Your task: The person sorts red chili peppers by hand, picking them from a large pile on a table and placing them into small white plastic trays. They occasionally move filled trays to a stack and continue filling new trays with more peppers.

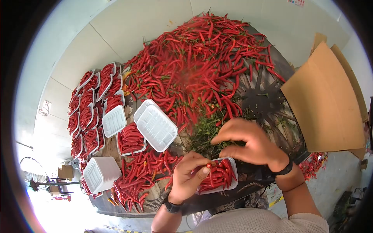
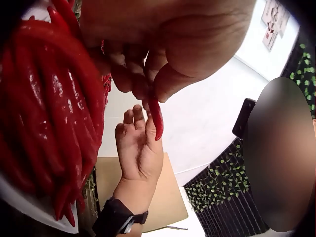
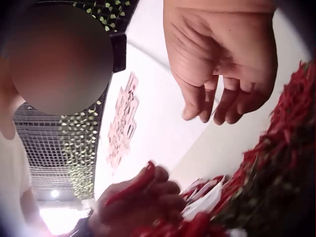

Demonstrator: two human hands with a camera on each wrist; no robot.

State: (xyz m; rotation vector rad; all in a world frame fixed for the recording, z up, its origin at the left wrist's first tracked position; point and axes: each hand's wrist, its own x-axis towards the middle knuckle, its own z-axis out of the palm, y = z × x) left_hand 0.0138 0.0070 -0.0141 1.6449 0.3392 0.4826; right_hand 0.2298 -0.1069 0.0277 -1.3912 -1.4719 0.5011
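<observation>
My left hand (image 1: 187, 176) pinches a red chili pepper (image 2: 156, 121) between thumb and fingers, and its end points outward from the fingertips. Right beside that hand, at the table's front edge, a white plastic tray (image 1: 235, 179) holds a layer of red chilies (image 1: 217, 178). My right hand (image 1: 250, 141) hovers over the far side of this tray, near a pile of green stems (image 1: 204, 132). Its fingers are loosely bent with a gap to the thumb, and nothing shows between them in the right wrist view.
A large heap of red chilies (image 1: 186, 70) covers the back of the table. Filled trays (image 1: 93, 112) are stacked at left, near nested empty trays (image 1: 101, 174) and two overlapping empty trays (image 1: 159, 128). Loose chilies (image 1: 136, 178) lie front left. A cardboard box (image 1: 324, 105) stands at right.
</observation>
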